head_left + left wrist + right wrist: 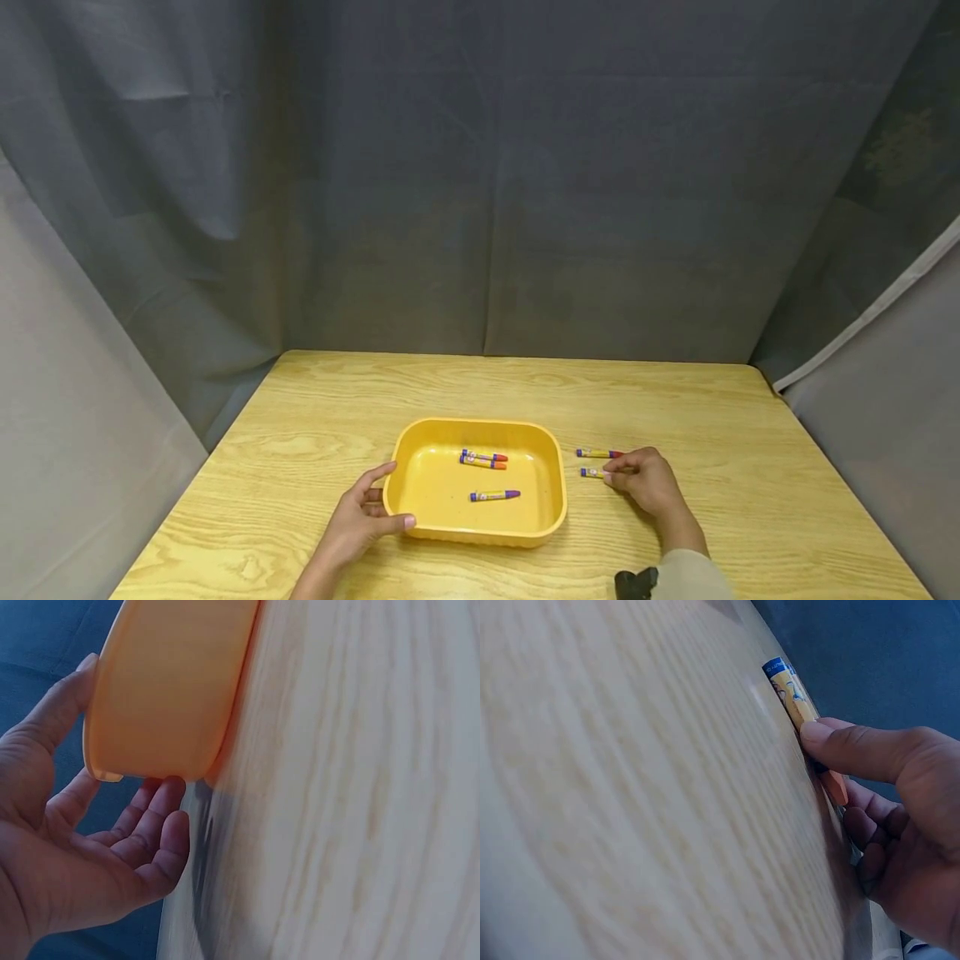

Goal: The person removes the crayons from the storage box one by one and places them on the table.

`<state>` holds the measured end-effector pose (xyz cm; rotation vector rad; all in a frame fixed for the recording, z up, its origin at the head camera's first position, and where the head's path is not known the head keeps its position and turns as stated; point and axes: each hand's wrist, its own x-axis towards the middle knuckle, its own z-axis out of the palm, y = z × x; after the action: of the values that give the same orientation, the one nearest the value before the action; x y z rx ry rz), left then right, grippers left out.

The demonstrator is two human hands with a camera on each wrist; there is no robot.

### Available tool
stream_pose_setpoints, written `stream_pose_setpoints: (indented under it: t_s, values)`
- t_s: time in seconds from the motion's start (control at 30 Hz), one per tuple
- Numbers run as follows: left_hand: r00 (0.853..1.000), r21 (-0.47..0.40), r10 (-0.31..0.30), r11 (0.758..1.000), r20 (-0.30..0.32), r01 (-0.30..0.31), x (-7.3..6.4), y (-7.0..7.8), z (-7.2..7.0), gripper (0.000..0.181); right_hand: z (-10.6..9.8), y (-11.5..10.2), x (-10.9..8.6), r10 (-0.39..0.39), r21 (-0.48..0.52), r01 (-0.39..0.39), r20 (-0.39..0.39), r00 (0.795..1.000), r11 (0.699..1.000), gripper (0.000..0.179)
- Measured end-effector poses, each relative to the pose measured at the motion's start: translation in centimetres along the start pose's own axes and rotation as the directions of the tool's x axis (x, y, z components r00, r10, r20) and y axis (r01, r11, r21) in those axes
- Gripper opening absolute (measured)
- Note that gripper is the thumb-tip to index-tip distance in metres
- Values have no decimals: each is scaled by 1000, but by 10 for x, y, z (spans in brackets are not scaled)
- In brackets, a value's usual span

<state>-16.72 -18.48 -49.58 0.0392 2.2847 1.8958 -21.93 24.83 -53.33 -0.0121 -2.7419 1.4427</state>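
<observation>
My left hand [356,521] grips the left end of a yellow plastic tray [435,504], its thumb on the near rim and its other fingers along the side. Inside the tray lie a red crayon [491,457], an orange crayon [480,462] beside it, and a purple crayon [493,496] nearer the front. To the right of the tray, my right hand [648,483] pinches an orange-tipped crayon [789,694] with a yellow wrapper and blue end. Whether that crayon is lifted off the table is hard to tell. Just beyond it lies another red crayon [595,453], partly by my fingertips.
The wood-grain table [337,408] extends to both sides of the tray and behind it. A dark grey curtain [510,208] hangs along the back edge, with paler cloth panels [67,400] at left and right.
</observation>
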Motion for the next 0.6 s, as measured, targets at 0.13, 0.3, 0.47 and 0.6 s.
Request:
stream_pose_setpoints:
  t_s: [0.13,0.3,0.47,0.6]
  values:
    - [1000,2,-2,1000,-6,2,-1,0,0,88,-1,-1,-1,2,-4,-1,11,1000,1000,10]
    - [1000,4,7,1000,-15,-7,0,0,1,88,-10,-11,-7,22,-23,-22,30,999,999,17]
    - [1000,14,3,1000,-24,-3,0,1,2,87,-17,-26,-16,32,14,-33,76,997,999,27]
    - [1000,16,0,1000,-23,1,0,1,1,88,-17,-39,-22,12,68,-20,105,994,997,33]
